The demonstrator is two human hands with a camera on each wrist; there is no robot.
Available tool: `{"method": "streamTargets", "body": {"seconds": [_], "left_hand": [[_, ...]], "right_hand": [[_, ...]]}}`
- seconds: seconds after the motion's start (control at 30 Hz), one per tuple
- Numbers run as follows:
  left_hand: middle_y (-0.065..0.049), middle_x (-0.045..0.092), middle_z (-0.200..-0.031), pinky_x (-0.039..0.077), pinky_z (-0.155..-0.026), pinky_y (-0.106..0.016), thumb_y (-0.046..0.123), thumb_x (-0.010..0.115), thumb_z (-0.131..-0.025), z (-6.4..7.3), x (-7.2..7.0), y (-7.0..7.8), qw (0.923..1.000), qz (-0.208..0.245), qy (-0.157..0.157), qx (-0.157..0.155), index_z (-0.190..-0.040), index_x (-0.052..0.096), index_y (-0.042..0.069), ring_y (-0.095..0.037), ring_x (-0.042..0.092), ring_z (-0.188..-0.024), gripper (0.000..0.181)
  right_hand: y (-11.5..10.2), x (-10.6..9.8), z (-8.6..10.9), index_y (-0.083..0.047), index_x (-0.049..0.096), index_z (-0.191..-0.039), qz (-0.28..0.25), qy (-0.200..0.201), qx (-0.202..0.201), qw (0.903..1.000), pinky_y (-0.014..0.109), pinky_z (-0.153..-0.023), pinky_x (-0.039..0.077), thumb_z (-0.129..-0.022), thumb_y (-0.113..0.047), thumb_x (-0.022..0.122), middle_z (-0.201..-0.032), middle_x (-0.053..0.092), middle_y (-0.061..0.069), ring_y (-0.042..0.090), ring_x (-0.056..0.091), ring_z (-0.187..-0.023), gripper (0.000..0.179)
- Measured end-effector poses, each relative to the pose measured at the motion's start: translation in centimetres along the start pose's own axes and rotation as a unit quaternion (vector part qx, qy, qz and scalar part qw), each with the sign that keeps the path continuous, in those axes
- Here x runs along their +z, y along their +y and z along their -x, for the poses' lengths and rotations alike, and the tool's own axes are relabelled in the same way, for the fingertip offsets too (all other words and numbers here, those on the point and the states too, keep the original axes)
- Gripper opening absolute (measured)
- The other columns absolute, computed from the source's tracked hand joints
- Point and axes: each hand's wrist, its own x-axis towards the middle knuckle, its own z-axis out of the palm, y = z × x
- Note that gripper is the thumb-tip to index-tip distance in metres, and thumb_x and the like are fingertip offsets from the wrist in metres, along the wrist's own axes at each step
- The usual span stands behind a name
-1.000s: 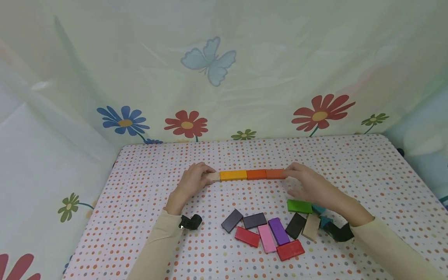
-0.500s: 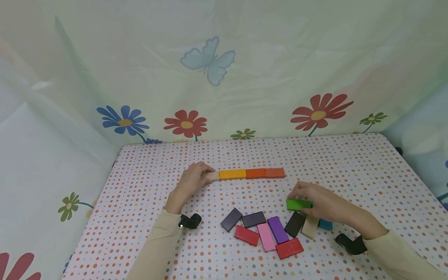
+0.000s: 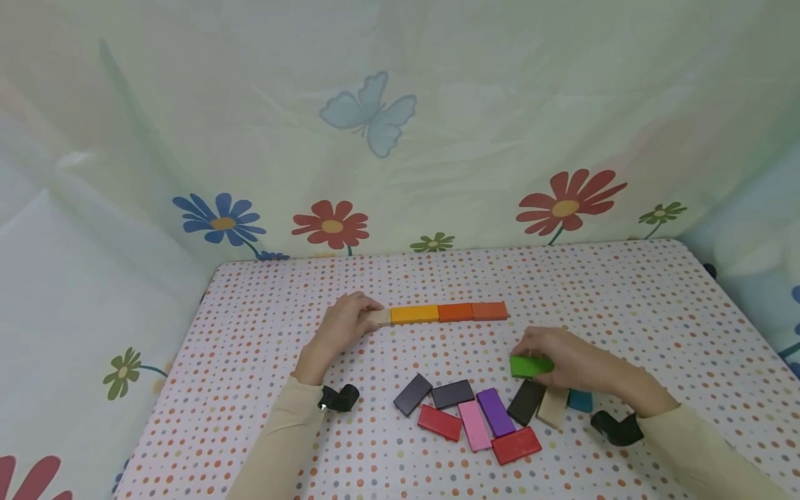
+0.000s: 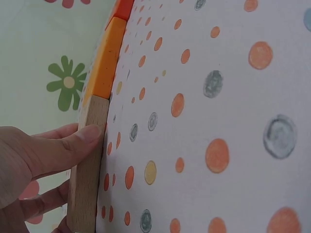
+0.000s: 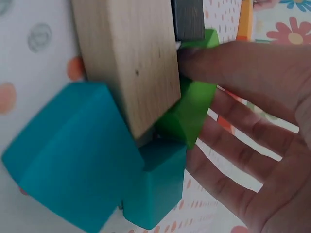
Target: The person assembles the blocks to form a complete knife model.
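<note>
Green block (image 3: 528,366) sits at the far side of the loose blocks (image 3: 496,412), nearer the person than the row (image 3: 437,313). The right hand (image 3: 565,357) pinches it, thumb on the near side and fingers opposite; whether it is raised off the tabletop (image 3: 250,292) I cannot tell. In the right wrist view the thumb is squeezed in beside the beige block (image 5: 131,63) and the black block (image 3: 526,403), so a sideways drift could shove either one. A teal block (image 5: 158,187) looks close against the green one's end and might be dragged along. An uneven lift could also twist the piece between the fingertips. The left hand (image 3: 342,325) pinches the pale wooden block (image 4: 90,165), whose end touches the yellow block (image 3: 414,314); if that hand shifts, it could push the yellow block, the orange block (image 3: 456,312) and the coral block (image 3: 490,311) out of line.
</note>
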Motion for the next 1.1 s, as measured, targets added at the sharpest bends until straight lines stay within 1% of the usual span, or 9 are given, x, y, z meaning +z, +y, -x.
{"method": "streamTargets", "body": {"seconds": [0.2, 0.37, 0.43, 0.6, 0.67, 0.8, 0.87, 1.03, 1.1], "left_hand": [[-0.006, 0.071, -0.114, 0.050, -0.095, -0.051, 0.012, 0.082, -0.092, 0.0, 0.0, -0.1, 1.0000, -0.008, 0.001, -0.001, -0.119, 0.078, 0.011, -0.029, 0.063, -0.109, 0.028], [-0.006, 0.071, -0.115, 0.050, -0.093, -0.049, 0.012, 0.082, -0.092, -0.2, 0.0, -0.1, 0.9999, -0.011, 0.001, 0.001, -0.119, 0.078, 0.011, -0.028, 0.062, -0.106, 0.028], [-0.006, 0.071, -0.115, 0.050, -0.092, -0.048, 0.013, 0.081, -0.092, -0.3, 0.0, -0.1, 0.9999, -0.014, 0.000, 0.003, -0.119, 0.078, 0.011, -0.027, 0.062, -0.106, 0.028], [-0.006, 0.071, -0.114, 0.050, -0.092, -0.048, 0.014, 0.081, -0.092, -0.4, 0.2, -0.3, 0.9999, -0.014, 0.002, 0.006, -0.119, 0.078, 0.011, -0.027, 0.062, -0.105, 0.027], [-0.006, 0.071, -0.114, 0.049, -0.092, -0.049, 0.014, 0.081, -0.093, -0.3, 0.3, -0.3, 0.9999, -0.013, -0.001, 0.005, -0.119, 0.078, 0.011, -0.027, 0.061, -0.105, 0.027], [-0.006, 0.070, -0.116, 0.049, -0.092, -0.050, 0.014, 0.080, -0.093, -0.2, 0.6, -0.4, 0.9999, -0.010, -0.006, 0.009, -0.120, 0.077, 0.011, -0.028, 0.061, -0.106, 0.027], [-0.007, 0.070, -0.117, 0.050, -0.092, -0.050, 0.013, 0.080, -0.093, -0.2, 0.6, -0.4, 0.9999, -0.009, -0.004, 0.012, -0.120, 0.077, 0.011, -0.029, 0.061, -0.106, 0.027], [-0.007, 0.071, -0.117, 0.051, -0.093, -0.049, 0.013, 0.080, -0.093, -0.2, 0.6, -0.6, 0.9998, -0.007, 0.000, 0.019, -0.119, 0.077, 0.011, -0.029, 0.062, -0.106, 0.026], [-0.007, 0.071, -0.116, 0.051, -0.092, -0.049, 0.013, 0.080, -0.093, -0.2, 0.5, -0.6, 0.9998, -0.006, 0.001, 0.019, -0.119, 0.077, 0.010, -0.029, 0.062, -0.106, 0.026]], "right_hand": [[0.5, -0.6, -0.6, -0.007, 0.077, -0.114, -0.024, 0.007, -0.022, 0.9995, 0.038, -0.080, 0.060, -0.078, -0.003, 0.090, -0.106, 0.066, -0.003, 0.015, 0.062, -0.093, 0.038], [0.7, -1.3, -1.5, -0.005, 0.077, -0.114, 0.002, 0.034, -0.036, 0.9988, 0.036, -0.078, 0.060, -0.078, -0.001, 0.090, -0.107, 0.068, -0.002, 0.015, 0.064, -0.092, 0.038], [0.9, -1.7, -1.8, -0.004, 0.077, -0.114, 0.013, 0.045, -0.036, 0.9982, 0.041, -0.081, 0.061, -0.077, -0.001, 0.090, -0.107, 0.069, 0.001, 0.023, 0.066, -0.095, 0.039], [1.8, -2.5, -2.6, -0.001, 0.077, -0.116, 0.024, 0.068, -0.011, 0.9973, 0.051, -0.087, 0.060, -0.078, -0.002, 0.090, -0.110, 0.070, 0.009, 0.032, 0.067, -0.101, 0.041], [2.2, -2.8, -2.9, -0.001, 0.077, -0.116, 0.029, 0.080, 0.000, 0.9964, 0.052, -0.088, 0.060, -0.079, -0.001, 0.089, -0.110, 0.070, 0.010, 0.030, 0.066, -0.099, 0.040], [2.9, -3.1, -3.3, 0.001, 0.076, -0.115, 0.043, 0.094, 0.013, 0.9946, 0.062, -0.096, 0.054, -0.077, 0.001, 0.089, -0.115, 0.071, 0.020, 0.048, 0.063, -0.115, 0.040], [3.2, -3.0, -3.6, 0.002, 0.076, -0.115, 0.048, 0.094, 0.016, 0.9943, 0.063, -0.096, 0.053, -0.077, 0.002, 0.089, -0.116, 0.071, 0.022, 0.050, 0.061, -0.117, 0.040], [3.6, -2.8, -4.5, 0.004, 0.075, -0.114, 0.052, 0.101, 0.017, 0.9933, 0.054, -0.087, 0.059, -0.078, 0.005, 0.086, -0.105, 0.069, 0.014, 0.032, 0.066, -0.096, 0.038], [3.7, -2.7, -4.9, 0.004, 0.075, -0.114, 0.055, 0.105, 0.014, 0.9929, 0.053, -0.086, 0.059, -0.078, 0.007, 0.085, -0.104, 0.068, 0.013, 0.029, 0.066, -0.094, 0.037]]}}
